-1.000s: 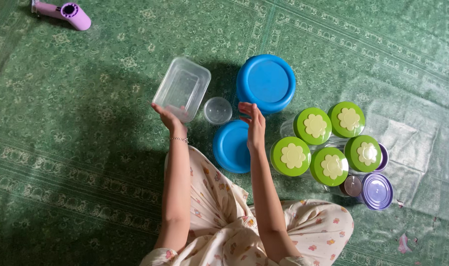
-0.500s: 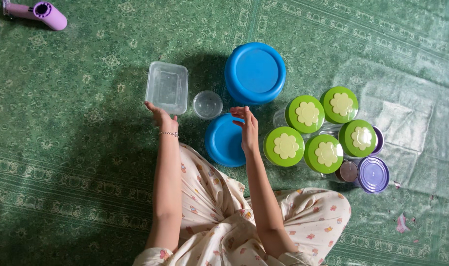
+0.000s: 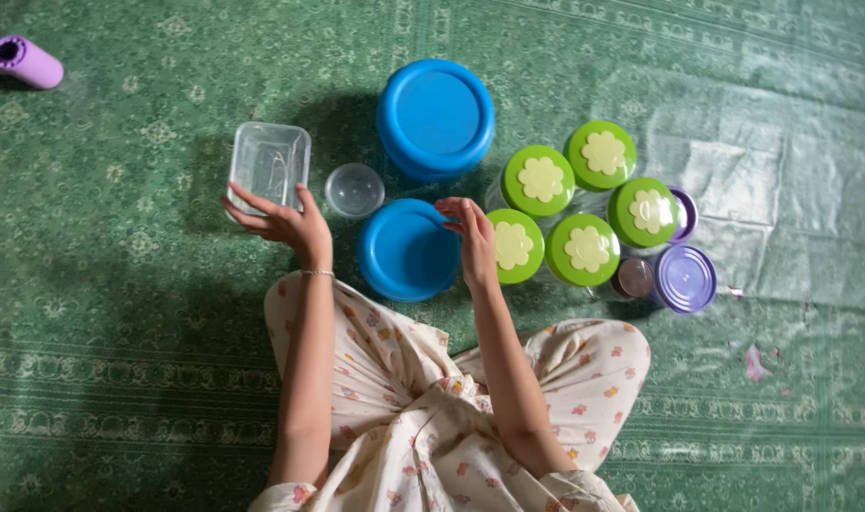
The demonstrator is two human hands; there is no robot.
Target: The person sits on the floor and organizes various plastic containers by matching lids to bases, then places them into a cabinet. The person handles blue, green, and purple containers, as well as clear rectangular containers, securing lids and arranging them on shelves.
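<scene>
My left hand [image 3: 283, 223] hovers with fingers spread at the near edge of a clear rectangular plastic box [image 3: 268, 161], which rests upright on the green mat; the hand holds nothing. A small clear round cup [image 3: 354, 190] stands just right of the box. My right hand [image 3: 470, 237] is loosely open over the right rim of a small blue round container [image 3: 404, 251], between it and a green-lidded jar [image 3: 516, 246]. I cannot tell whether its fingertips touch the blue rim.
A larger blue round container [image 3: 435, 118] stands behind. Several green-lidded jars with pale flower tops [image 3: 589, 248] cluster at right, with purple-lidded jars [image 3: 686, 279] beyond them. A purple handheld device [image 3: 20, 61] lies far left. My floral-clothed legs [image 3: 423, 398] fold below.
My left hand lowered the tilted clear box flat onto the mat and let go of it. The view shifted, so everything sits further left and higher in frame.
</scene>
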